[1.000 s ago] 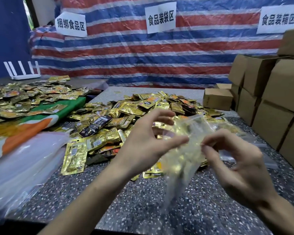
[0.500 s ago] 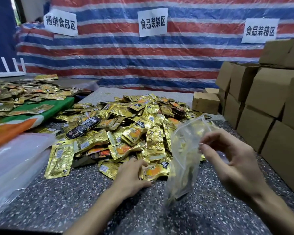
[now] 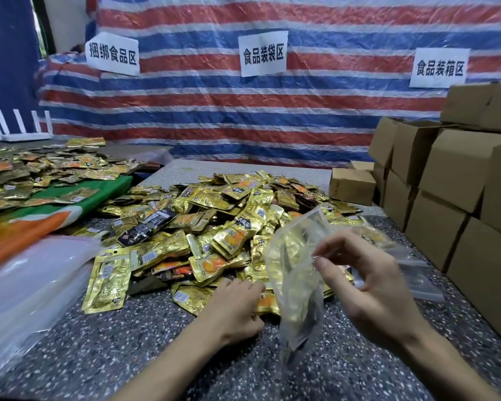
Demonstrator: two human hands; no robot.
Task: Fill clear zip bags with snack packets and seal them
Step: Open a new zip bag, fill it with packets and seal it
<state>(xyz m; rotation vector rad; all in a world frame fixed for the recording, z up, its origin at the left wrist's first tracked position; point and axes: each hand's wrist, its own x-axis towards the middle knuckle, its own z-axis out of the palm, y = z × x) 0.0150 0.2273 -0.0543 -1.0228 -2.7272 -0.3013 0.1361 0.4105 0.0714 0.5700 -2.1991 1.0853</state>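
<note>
Even, soft light; foil glare, bowed edges, slight blur.

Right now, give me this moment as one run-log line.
right hand: pinches clear zip bag, mouth open | left hand: on gold snack packets at pile edge, grip unclear

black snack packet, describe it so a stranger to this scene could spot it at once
Start at the big heap of gold packets in the middle of the speckled table. On its left side, close to the green and orange sheet, lies the black packet. It is long and dark with white print, while its neighbours are shiny gold.
</note>
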